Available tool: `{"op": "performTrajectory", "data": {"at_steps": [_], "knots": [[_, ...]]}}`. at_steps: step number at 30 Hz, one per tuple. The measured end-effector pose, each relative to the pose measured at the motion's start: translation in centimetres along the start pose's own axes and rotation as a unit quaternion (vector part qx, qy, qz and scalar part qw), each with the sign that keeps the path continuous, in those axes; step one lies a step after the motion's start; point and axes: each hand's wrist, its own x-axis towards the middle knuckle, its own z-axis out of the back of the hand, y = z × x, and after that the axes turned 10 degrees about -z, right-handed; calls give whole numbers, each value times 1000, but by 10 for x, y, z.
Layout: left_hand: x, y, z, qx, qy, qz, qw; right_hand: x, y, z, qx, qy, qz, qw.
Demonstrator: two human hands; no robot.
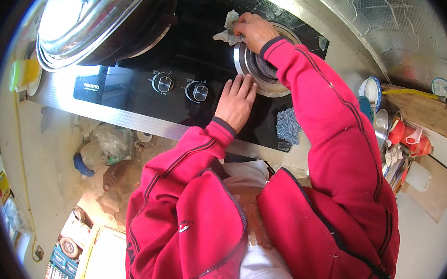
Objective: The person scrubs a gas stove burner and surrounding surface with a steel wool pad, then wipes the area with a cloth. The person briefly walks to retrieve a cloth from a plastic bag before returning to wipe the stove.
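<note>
My right hand (pixel 254 31) grips a crumpled whitish tissue or cloth (pixel 227 34) at the far left rim of the gas burner (pixel 244 65). The burner's round metal ring is partly covered by my right forearm and sleeve. My left hand (pixel 237 97) rests palm down on the black glass cooktop (pixel 132 106), its fingertips by the burner's near edge. Nothing shows in that hand, and its fingers lie slightly apart. Left of it are two control knobs (pixel 200 93). A blue-grey scouring pad (pixel 288 125) lies on the cooktop's right front corner.
A large lidded metal pot (pixel 96 18) covers the cooktop's left side. Bowls (pixel 370 91), a wooden board (pixel 420 108) and red containers (pixel 414 138) crowd the right. A yellow cup (pixel 24 75) stands far left. Foil-like sheeting (pixel 394 31) lines the back. Plastic bags (pixel 110 143) lie below the counter.
</note>
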Motion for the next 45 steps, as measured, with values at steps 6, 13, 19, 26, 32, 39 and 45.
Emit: {"op": "performTrajectory", "data": {"at_steps": [6,13,19,26,32,39,45], "knots": [[-22,-8,-2,6,30,6,1000,-33,42,-10,47,8,-28,998],[-29,-14,5,-1,51,-3,999,-115,73,-19,47,-28,-117,992],[-41,-20,9,6,54,-13,998,-172,64,-6,56,-47,-127,989],[-49,-17,14,16,38,-7,999,-175,44,31,112,-23,-177,978],[-41,-8,18,3,30,7,1000,-131,83,-20,67,-106,-156,980],[-30,-7,19,4,33,-6,999,-192,65,-12,17,-92,-141,985],[-24,-16,21,-2,-14,-17,1000,-226,9,17,21,-61,-128,990]]}}
